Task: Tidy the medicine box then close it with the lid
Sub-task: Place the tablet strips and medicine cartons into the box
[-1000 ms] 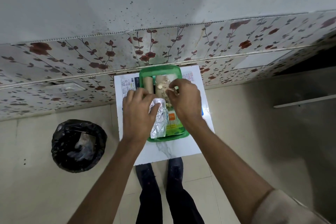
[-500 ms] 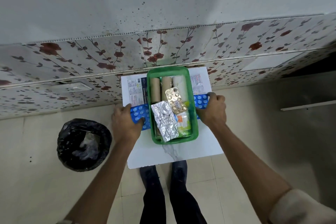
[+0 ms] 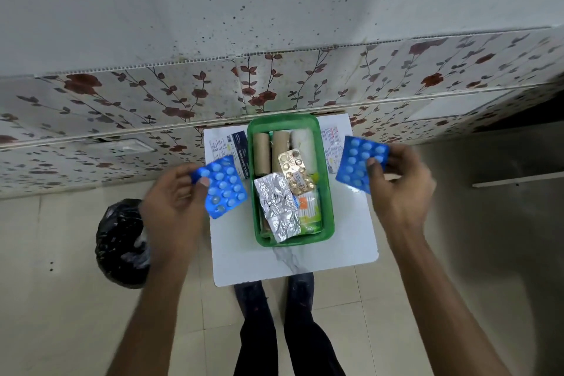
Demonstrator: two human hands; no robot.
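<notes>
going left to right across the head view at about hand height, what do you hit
Black bin bag → left hand → blue blister pack held by it → green medicine box → second blue blister pack → right hand holding that one.

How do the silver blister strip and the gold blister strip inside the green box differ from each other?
The silver blister strip looks crumpled and shows its foil side; the gold blister strip lies flat and shows round tablet pockets. The silver one reaches the near wall of the green box; the gold one sits nearer the middle, partly over the rolls. The silver one looks larger. Both lie slanted on top of the other contents, and no hand touches either.
</notes>
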